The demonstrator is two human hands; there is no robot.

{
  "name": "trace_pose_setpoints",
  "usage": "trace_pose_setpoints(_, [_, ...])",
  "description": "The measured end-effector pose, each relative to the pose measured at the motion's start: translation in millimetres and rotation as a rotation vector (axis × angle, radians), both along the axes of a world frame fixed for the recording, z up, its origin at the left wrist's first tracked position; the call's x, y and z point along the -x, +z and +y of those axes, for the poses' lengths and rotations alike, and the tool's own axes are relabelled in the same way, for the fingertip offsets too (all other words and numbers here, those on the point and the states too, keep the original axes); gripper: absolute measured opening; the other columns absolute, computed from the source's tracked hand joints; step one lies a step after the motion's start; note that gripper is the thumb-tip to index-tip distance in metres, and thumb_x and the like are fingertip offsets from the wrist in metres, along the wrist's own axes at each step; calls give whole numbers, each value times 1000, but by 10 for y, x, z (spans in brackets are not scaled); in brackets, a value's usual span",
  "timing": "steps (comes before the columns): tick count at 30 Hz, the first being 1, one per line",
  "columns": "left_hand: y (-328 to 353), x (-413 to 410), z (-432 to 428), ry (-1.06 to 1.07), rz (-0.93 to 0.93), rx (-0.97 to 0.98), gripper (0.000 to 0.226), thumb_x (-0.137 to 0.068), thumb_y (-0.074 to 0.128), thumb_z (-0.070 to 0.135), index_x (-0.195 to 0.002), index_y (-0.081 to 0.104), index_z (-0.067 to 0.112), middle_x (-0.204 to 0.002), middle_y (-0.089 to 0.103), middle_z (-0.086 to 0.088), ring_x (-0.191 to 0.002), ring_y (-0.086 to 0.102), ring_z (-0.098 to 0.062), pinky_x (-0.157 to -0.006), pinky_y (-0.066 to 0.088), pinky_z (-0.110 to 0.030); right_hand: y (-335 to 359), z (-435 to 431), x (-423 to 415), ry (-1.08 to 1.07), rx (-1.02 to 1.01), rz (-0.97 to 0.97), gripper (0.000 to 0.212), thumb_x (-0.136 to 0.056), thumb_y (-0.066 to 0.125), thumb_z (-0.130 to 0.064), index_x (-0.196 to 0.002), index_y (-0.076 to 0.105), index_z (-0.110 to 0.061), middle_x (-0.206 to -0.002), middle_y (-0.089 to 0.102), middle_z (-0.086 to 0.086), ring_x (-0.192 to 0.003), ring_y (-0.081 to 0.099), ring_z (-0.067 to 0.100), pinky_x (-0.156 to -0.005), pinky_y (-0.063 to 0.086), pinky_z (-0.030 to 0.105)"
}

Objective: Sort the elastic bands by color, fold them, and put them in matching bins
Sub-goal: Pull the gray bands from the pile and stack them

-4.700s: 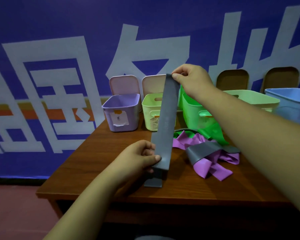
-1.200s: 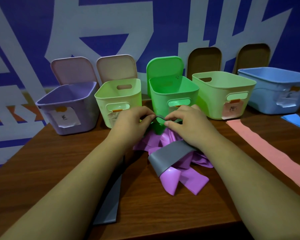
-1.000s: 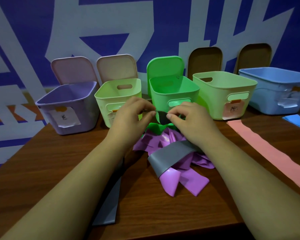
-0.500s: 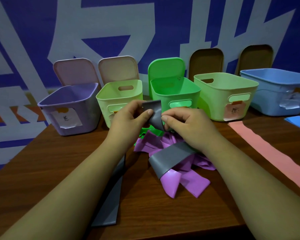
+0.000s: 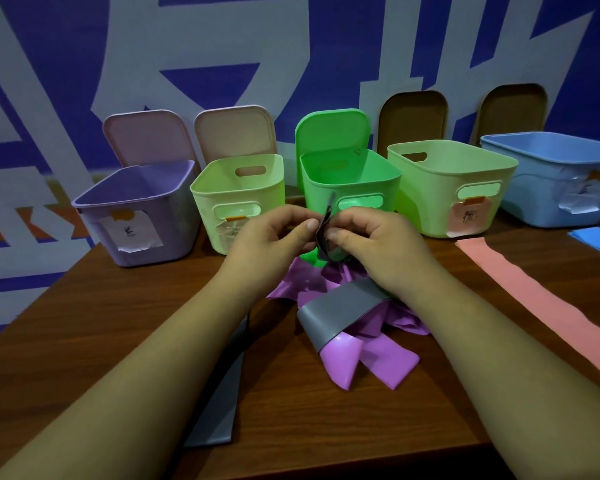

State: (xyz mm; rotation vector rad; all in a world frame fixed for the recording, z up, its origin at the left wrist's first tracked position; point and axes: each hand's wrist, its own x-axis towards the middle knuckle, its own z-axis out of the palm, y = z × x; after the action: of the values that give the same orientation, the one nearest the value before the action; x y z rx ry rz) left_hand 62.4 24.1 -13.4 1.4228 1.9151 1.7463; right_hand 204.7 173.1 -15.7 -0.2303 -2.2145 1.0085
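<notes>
Both forearms are stretched forward over the table (image 5: 84,341), with the hands brought together at its middle, just in front of the bright green bin (image 5: 354,178). A folded end of a grey band (image 5: 324,233) is pinched between the thumb and curled fingers of the left hand (image 5: 274,237) and those of the right hand (image 5: 371,240). It is held upright and edge-on above a heap of purple bands (image 5: 371,358). A grey loop (image 5: 340,310) is draped across that heap below the right wrist. A grey strip (image 5: 219,410) is laid flat under the left forearm. Whether either is joined to the pinched piece cannot be told. A pink band (image 5: 534,299) is laid out at the right.
</notes>
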Motion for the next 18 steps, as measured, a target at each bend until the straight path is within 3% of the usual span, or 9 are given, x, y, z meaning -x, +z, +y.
trace_pose_setpoints(2, [-3,-15,-4,-50,10,-15,21,-106,64,20,-110,76,37,-106,80,3,-106,77,-19,-97,61,-35,1,5,-5,-4,42,14,14,-101,73,-21,-109,82,-28,-96,80,-15,-94,74,2,-87,61,31])
trace_pose_setpoints(7, [-19,-12,-13,-113,105,50,33,-101,69,9,-133,72,19,-124,78,5,-120,70,-8,-105,54,-26,-14,6,0,-56,11,22,9,-101,72,-25,-98,78,-31,-89,76,-13,-87,71,5,-80,60,33])
trace_pose_setpoints(14, [1,-20,-29,-23,133,32,38,-100,70,4,-131,72,25,-115,79,16,-113,72,-2,-101,55,-23,-17,0,-5,-59,-1,-12,10,-102,71,-26,-97,76,-33,-87,75,-14,-80,68,-1,-67,48,13])
trace_pose_setpoints(18, [33,-44,-49,9,131,24,37,-100,70,9,-130,72,29,-110,78,23,-106,70,6,-90,55,-15,-25,14,-23,-35,-88,-104,9,-99,74,-40,-104,78,-34,-96,76,-16,-90,68,0,-79,56,29])
